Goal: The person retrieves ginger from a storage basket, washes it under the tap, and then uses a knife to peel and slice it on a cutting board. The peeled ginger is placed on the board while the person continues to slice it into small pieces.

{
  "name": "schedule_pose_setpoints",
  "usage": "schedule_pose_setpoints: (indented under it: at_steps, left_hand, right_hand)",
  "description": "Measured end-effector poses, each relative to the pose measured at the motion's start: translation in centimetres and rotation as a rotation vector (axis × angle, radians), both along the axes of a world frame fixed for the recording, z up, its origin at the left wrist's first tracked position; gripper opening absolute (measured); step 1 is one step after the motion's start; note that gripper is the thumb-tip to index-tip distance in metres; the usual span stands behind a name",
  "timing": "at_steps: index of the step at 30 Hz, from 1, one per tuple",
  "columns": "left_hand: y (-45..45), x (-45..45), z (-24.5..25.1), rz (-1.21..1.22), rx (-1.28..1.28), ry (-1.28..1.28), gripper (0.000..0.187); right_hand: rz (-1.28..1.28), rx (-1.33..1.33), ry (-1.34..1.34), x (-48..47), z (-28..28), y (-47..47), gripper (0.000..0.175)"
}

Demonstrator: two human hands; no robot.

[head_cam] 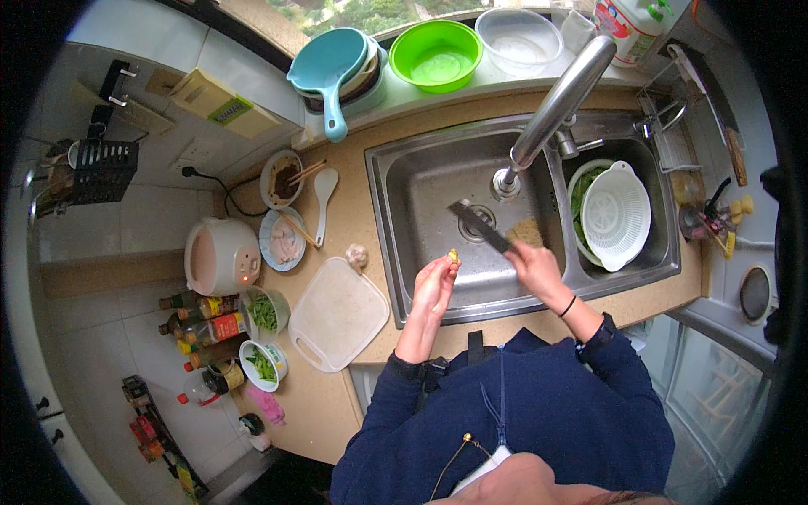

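Observation:
Over the left basin of a stainless-steel double sink [410,189], my left hand [434,284] pinches a small yellow piece of food [453,256], possibly ginger, between its fingertips. My right hand [538,271] grips a knife [481,227]; its dark blade points up and left across the basin, apart from the yellow piece. Fingers cover the knife's handle. Below the blade is the round drain [468,232], partly hidden. A tan scouring pad or sponge [526,232] lies on the basin floor just beyond my right hand.
The chrome faucet [555,107] arches over the sink. In the right basin, a white colander [615,214] rests on leafy greens [584,189]. On the left counter are a cutting board [341,315], garlic [356,255], a plate of raw meat [284,243], a rice cooker [221,255] and several bottles [211,328].

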State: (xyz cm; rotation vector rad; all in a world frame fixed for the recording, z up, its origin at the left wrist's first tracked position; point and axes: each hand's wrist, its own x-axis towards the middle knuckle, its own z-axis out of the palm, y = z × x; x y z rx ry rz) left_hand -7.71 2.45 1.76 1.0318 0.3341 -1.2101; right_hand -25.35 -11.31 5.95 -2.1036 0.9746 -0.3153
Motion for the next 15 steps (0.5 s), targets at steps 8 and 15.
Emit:
schedule_pose_setpoints:
  at_steps: [8,15]
  left_hand:
    - [0.22,0.35,-0.53,-0.031,-0.069,0.099,0.017]
    - [0.40,0.55,-0.87,-0.044,-0.079,0.138,0.017]
  right_hand:
    - [0.174,-0.039,0.083,-0.51,0.50,-0.06,0.020]
    - [0.220,-0.040,0.130,-0.68,0.67,-0.03,0.021]
